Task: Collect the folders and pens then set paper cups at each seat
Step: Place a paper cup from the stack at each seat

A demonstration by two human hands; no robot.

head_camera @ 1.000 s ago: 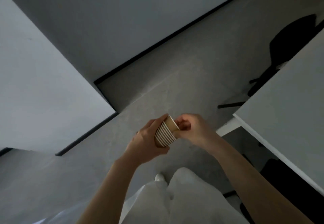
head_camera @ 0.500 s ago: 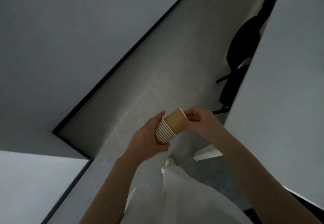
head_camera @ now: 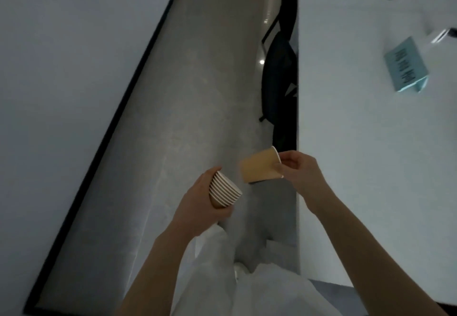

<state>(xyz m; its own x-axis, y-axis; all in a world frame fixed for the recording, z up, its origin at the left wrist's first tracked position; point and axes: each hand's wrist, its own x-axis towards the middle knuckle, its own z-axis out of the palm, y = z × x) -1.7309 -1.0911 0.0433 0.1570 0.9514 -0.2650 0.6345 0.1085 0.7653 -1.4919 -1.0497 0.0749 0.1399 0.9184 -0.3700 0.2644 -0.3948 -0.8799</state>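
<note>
At the bottom of the frame I see pale trousers and both forearms reaching up toward the centre. My left hand point(head_camera: 197, 204) grips a nested stack of paper cups point(head_camera: 223, 192), fingers curled round its lower part, rims tilted toward the upper right. Just to the right, apart from the stack, my right hand point(head_camera: 299, 169) pinches a single paper cup point(head_camera: 259, 167) at its rim, thumb outside the rim and the other fingers curled by the mouth; the cup lies on its side, base pointing left. I judge the step in hand to be cup-setting, with one cup separated and ready. The white table point(head_camera: 358, 142) fills the right side of the frame, its edge just beside the held cup. Next I judge the cup must be turned upright and carried right onto that surface at a seat. Farther up, a dark chair point(head_camera: 279, 73) stands against the table edge, and a teal name card point(head_camera: 405, 64) sits in the upper right, blurred.
</note>
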